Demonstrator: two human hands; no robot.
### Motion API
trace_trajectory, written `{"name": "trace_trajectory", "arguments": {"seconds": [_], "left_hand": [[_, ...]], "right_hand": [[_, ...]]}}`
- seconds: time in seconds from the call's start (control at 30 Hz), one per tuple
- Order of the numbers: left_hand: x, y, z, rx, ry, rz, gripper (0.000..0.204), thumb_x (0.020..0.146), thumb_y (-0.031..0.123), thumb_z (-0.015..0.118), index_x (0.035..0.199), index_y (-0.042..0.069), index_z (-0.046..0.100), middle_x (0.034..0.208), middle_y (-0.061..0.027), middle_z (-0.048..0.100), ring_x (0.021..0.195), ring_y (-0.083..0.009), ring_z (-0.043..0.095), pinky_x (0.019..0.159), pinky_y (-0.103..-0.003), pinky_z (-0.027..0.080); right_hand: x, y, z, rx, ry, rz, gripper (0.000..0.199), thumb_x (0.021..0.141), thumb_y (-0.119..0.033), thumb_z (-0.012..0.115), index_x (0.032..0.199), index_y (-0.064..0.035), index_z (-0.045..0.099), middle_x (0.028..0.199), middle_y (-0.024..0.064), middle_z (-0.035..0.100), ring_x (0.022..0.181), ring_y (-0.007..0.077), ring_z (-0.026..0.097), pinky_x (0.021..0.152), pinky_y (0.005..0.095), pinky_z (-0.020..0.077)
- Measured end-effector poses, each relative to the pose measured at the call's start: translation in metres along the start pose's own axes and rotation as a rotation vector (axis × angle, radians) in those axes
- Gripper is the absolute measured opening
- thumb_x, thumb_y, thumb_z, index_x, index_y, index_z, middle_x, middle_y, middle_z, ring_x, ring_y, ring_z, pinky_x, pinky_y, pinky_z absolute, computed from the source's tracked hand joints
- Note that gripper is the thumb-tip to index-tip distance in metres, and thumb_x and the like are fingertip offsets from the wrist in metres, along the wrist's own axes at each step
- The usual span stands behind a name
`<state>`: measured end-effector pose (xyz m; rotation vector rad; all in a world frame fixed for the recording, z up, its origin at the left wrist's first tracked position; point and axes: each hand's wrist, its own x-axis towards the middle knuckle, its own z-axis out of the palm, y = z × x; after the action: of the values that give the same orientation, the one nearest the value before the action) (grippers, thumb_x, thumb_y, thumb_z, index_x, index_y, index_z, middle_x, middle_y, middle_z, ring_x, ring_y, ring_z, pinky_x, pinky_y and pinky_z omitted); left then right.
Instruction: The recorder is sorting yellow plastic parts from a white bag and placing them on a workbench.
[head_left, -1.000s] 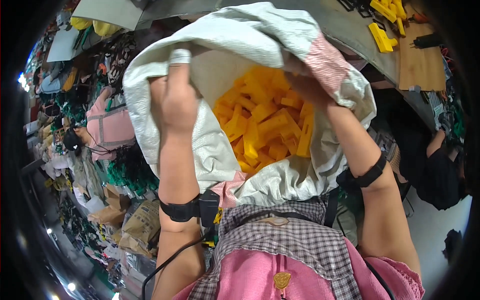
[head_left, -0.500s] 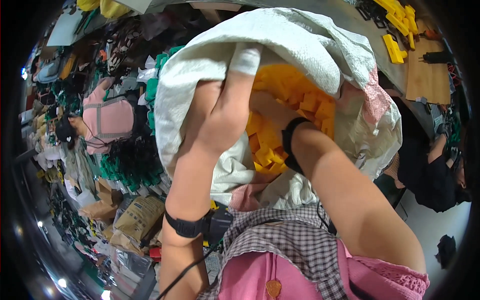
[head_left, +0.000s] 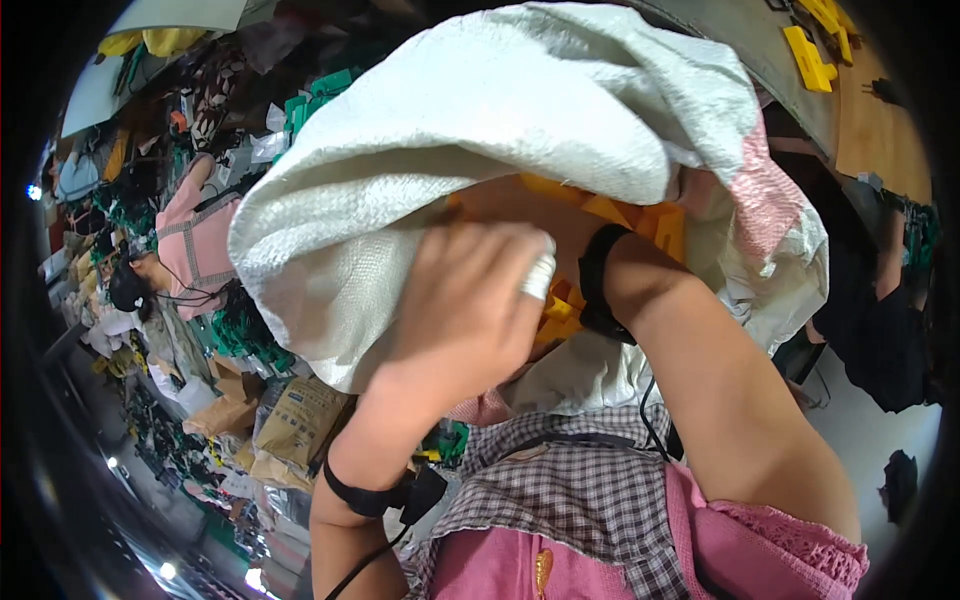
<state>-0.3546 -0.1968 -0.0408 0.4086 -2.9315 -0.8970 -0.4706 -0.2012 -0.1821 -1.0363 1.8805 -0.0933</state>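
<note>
head view: a white woven sack gapes before the checked apron, with yellow pieces inside, partly hidden. the left hand, blurred, is curled at the sack's mouth; whether it pinches anything cannot be told. the right hand reaches beneath the flap, its grasp likewise obscured. the loose rim might slump over the opening if poorly supported. compared with half a second earlier, the left thumb no longer lies along the rim, and the flap covers more pieces.
</note>
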Motion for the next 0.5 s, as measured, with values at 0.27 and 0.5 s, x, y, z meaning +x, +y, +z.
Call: {"name": "trace_trajectory", "arguments": {"seconds": [0.27, 0.5], "left_hand": [[-0.051, -0.042, 0.041, 0.424, -0.92, -0.459, 0.035, 0.085, 0.014, 0.054, 0.112, -0.008, 0.061, 0.097, -0.0205, 0.07, 0.101, -0.025, 0.066, 0.096, -0.043, 0.044], [-0.062, -0.059, 0.008, 0.093, -0.68, -0.494, 0.049, 0.086, 0.025, 0.062, 0.123, -0.006, 0.057, 0.11, -0.024, 0.067, 0.108, -0.0264, 0.064, 0.1, -0.042, 0.043]], "right_hand": [[-0.102, 0.056, 0.011, 0.207, 0.139, -0.027, 0.029, 0.084, -0.017, 0.071, 0.11, -0.004, 0.071, 0.109, 0.0149, 0.071, 0.088, 0.0242, 0.07, 0.079, 0.0349, 0.055], [-0.132, 0.111, -0.032, 0.313, 0.274, -0.027, 0.028, 0.085, -0.018, 0.072, 0.109, -0.0041, 0.071, 0.109, 0.0148, 0.071, 0.085, 0.0235, 0.07, 0.076, 0.0343, 0.0558]]}}
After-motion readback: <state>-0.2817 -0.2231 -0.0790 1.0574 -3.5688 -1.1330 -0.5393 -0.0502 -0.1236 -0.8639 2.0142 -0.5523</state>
